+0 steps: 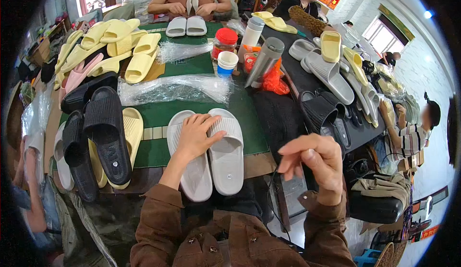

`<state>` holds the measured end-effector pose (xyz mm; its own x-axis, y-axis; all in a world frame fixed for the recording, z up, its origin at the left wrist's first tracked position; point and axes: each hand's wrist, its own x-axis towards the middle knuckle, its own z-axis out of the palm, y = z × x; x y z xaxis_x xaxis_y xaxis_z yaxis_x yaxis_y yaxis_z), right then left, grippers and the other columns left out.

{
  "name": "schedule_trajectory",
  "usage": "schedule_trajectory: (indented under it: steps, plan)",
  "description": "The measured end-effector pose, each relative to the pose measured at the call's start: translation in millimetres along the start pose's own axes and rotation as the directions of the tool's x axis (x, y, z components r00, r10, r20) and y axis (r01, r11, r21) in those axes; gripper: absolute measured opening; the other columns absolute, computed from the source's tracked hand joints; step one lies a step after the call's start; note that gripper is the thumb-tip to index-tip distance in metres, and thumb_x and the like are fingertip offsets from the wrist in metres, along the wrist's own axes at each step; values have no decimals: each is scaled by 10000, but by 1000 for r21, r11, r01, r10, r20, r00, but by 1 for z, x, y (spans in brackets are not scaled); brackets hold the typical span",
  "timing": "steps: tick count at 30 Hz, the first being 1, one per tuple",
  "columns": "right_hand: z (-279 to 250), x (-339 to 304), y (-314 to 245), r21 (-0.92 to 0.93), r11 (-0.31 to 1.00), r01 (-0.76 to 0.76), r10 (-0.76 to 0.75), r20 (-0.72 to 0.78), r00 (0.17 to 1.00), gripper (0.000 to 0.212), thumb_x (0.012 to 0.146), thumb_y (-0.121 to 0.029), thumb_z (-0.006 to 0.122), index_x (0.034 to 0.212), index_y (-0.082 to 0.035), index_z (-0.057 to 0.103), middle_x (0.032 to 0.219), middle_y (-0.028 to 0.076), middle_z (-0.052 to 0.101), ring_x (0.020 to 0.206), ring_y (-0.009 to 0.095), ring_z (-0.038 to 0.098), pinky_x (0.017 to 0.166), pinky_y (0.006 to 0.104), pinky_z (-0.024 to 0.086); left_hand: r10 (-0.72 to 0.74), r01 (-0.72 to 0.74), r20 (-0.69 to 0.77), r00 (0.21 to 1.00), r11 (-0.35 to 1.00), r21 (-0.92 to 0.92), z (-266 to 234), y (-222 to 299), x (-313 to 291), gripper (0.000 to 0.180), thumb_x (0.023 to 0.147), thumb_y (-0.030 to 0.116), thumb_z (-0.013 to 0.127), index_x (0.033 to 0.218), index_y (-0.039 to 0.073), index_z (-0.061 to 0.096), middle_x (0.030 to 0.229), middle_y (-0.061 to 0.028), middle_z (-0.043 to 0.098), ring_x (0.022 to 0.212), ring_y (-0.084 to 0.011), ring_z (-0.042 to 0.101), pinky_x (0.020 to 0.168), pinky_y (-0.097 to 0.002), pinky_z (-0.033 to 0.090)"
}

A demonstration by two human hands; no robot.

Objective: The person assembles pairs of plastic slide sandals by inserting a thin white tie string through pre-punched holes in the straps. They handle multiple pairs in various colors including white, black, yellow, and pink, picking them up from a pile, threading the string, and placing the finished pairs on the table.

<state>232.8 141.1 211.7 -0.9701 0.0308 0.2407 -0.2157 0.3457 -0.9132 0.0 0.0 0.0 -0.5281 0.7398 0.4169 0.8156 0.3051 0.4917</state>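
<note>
A pair of light grey slide slippers lies side by side at the table's near edge, toes away from me: a left slipper and a right slipper. Across the left one's strap rests my left hand, its fingers spread and its thumb reaching onto the right slipper's strap. That hand hides much of the left strap. My right hand is raised off the table to the right, fingers loosely bent and slightly blurred; I see nothing in it.
Black slippers and yellow slippers lie to the left. Beyond are clear plastic bags, a paper cup, a red-lidded jar and a steel thermos. A person sits opposite with grey slippers before them.
</note>
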Motion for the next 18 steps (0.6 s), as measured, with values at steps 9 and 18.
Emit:
schedule_trajectory:
  steps: [9,18]
  plan:
    - [24,84,-21,720,345,602,-540,-372,755,204,1012,-236,447,1094,-83,553,1029,75,537,865,185,545,694,273,451,15,-19,-59,998,998,-65,3,-6,-1,539,831,509,630,1197,113,628,1194,-90,597,1141,-279,506,1004,-429,332]
    - [74,81,166,648,738,190,177,-457,872,289,1024,-287,427,1111,-45,559,959,39,614,821,110,574,745,249,452,7,-14,-54,998,992,-126,-1,-3,-1,518,831,430,654,1225,95,608,1248,-102,578,1184,-297,498,1013,-433,332]
